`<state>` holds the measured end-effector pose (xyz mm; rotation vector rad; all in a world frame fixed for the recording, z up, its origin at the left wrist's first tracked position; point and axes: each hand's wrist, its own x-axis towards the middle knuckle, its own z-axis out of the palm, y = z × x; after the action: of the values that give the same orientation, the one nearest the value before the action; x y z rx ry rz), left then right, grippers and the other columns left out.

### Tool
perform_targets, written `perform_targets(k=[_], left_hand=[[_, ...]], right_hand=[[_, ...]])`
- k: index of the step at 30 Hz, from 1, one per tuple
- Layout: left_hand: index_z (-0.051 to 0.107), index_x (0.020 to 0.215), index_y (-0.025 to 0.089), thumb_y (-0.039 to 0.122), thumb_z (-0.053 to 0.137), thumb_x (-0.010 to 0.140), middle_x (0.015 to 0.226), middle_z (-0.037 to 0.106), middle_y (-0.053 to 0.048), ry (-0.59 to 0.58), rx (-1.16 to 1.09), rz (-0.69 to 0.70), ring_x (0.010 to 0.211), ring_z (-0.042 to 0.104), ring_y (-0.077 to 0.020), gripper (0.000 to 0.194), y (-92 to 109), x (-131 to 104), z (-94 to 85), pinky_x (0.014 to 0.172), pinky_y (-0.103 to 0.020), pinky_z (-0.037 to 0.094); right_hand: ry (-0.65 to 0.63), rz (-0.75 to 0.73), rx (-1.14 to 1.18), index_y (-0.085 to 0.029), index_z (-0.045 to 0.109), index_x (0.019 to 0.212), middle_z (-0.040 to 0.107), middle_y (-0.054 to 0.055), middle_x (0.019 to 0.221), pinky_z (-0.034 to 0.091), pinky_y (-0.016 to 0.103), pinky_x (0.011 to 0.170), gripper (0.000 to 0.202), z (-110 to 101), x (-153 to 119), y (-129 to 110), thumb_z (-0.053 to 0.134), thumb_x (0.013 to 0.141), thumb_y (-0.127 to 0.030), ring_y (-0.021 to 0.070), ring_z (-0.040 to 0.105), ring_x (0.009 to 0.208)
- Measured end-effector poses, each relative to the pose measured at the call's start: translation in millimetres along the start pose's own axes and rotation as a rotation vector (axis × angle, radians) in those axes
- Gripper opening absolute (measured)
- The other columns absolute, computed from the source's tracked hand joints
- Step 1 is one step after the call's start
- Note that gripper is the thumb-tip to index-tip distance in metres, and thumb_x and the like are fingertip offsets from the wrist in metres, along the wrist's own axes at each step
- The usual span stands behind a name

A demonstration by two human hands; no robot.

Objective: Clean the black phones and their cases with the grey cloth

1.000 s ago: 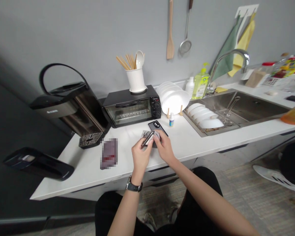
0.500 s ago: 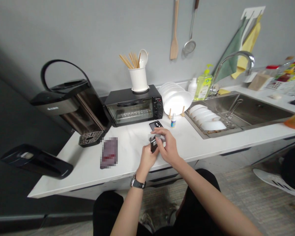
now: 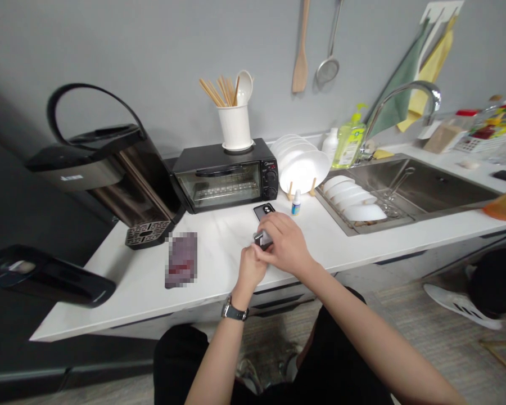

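Above the counter, my left hand [image 3: 252, 269] is closed round a small dark object with a shiny edge [image 3: 261, 239], whose exact kind I cannot make out. My right hand [image 3: 289, 244] is curled over the same object from the right, its fingers bent across the top and its thumb near my left hand. Most of the object is covered by the fingers. Just beyond the hands lies a dark phone [image 3: 261, 210] with its camera side up. A small white spray bottle [image 3: 296, 205] with a blue label stands to its right.
A blurred-out purple packet [image 3: 182, 259] lies left on the white counter [image 3: 219, 247]. Behind are a drinks machine [image 3: 122, 174], a toaster oven [image 3: 227, 180] bearing a utensil holder [image 3: 235, 126], and racked plates [image 3: 306, 171]. Rightward is a sink [image 3: 421, 188] with several bowls [image 3: 362, 212].
My right hand has turned and closed further over the small object, covering more of it. The view has shifted slightly, while the things on the counter stay where they were.
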<state>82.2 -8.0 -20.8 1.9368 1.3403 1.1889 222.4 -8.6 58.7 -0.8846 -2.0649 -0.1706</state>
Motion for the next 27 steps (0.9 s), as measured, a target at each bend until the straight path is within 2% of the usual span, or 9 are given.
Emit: perform_targets(k=[3,5,8,12,18,21,23,25,27], left_hand=[[0.072,0.092,0.012,0.01,0.059,0.081,0.092,0.078,-0.014,0.058,0.108,0.039,0.088,0.073,-0.0273,0.017,-4.5,-0.6,2.3,0.077,-0.033,0.056],[0.072,0.097,0.011,0.009,0.058,0.08,0.098,0.077,-0.015,0.084,0.117,0.061,0.094,0.073,-0.0291,0.022,-6.6,-1.2,3.2,0.081,-0.035,0.055],[0.071,0.082,0.014,0.015,0.058,0.084,0.079,0.074,-0.009,0.038,0.064,0.037,0.075,0.07,-0.0227,0.013,-6.1,-1.8,2.6,0.068,-0.029,0.052],[0.065,0.067,0.016,0.034,0.059,0.092,0.06,0.064,-0.001,0.069,-0.053,-0.067,0.058,0.059,-0.0145,0.032,-1.0,-1.0,0.6,0.055,-0.023,0.044],[0.074,0.082,0.013,0.045,0.064,0.093,0.072,0.074,-0.003,0.12,-0.112,-0.084,0.065,0.064,-0.0158,0.036,3.0,-0.4,1.2,0.063,-0.023,0.052],[0.075,0.083,0.014,0.044,0.064,0.093,0.073,0.074,-0.004,0.098,-0.081,-0.07,0.066,0.065,-0.0165,0.034,2.5,-1.4,1.6,0.066,-0.023,0.052],[0.071,0.075,0.014,0.044,0.062,0.094,0.067,0.07,-0.002,0.098,-0.056,-0.078,0.063,0.062,-0.0154,0.036,1.0,-2.1,1.7,0.062,-0.023,0.05],[0.068,0.07,0.015,0.041,0.059,0.094,0.064,0.067,-0.002,0.083,-0.039,-0.082,0.061,0.06,-0.0148,0.037,-2.1,-3.2,2.2,0.06,-0.023,0.048],[0.068,0.071,0.016,0.034,0.06,0.093,0.066,0.068,-0.003,0.058,-0.03,-0.08,0.062,0.06,-0.0158,0.029,-6.6,-5.0,3.3,0.063,-0.025,0.05]], right_hand=[[-0.057,-0.212,0.008,-0.022,0.066,0.107,0.073,0.007,0.11,0.042,0.045,0.113,0.022,5.2,1.6,-10.9,0.049,0.096,-0.013,0.0232,0.063,0.11],[-0.084,-0.289,0.001,-0.022,0.066,0.113,0.073,0.007,0.115,0.042,0.044,0.114,0.028,6.6,2.3,-10.5,0.045,0.098,-0.011,0.0221,0.063,0.111],[-0.05,-0.179,-0.039,-0.019,0.064,0.114,0.072,0.01,0.107,0.047,0.046,0.105,0.021,2.9,2.2,1.7,0.055,0.101,-0.032,0.0263,0.063,0.102],[-0.045,0.092,-0.16,-0.019,0.063,0.096,0.068,0.012,0.092,0.051,0.048,0.09,0.044,-0.4,-7.9,26.9,0.059,0.097,-0.063,0.0313,0.061,0.092],[-0.17,0.245,-0.009,-0.019,0.064,0.104,0.069,0.011,0.096,0.056,0.037,0.079,0.04,16.8,-46.1,44.1,0.031,0.111,-0.041,0.026,0.066,0.088],[-0.08,0.284,0.133,-0.019,0.059,0.134,0.071,0.013,0.115,0.057,0.04,0.091,0.037,14.5,-50.0,36.5,0.034,0.108,-0.031,0.0277,0.068,0.105],[-0.037,0.269,0.191,-0.02,0.043,0.154,0.066,0.015,0.134,0.054,0.045,0.103,0.05,7.3,-42.7,27.1,0.036,0.105,-0.027,0.029,0.064,0.122],[-0.032,0.209,0.205,-0.02,0.035,0.16,0.058,0.016,0.147,0.049,0.049,0.112,0.057,-0.5,-30.8,16.0,0.039,0.103,-0.028,0.0298,0.057,0.134],[-0.04,0.12,0.185,-0.019,0.043,0.154,0.058,0.016,0.146,0.045,0.05,0.116,0.054,-5.0,-18.7,5.4,0.044,0.102,-0.034,0.031,0.053,0.138]])
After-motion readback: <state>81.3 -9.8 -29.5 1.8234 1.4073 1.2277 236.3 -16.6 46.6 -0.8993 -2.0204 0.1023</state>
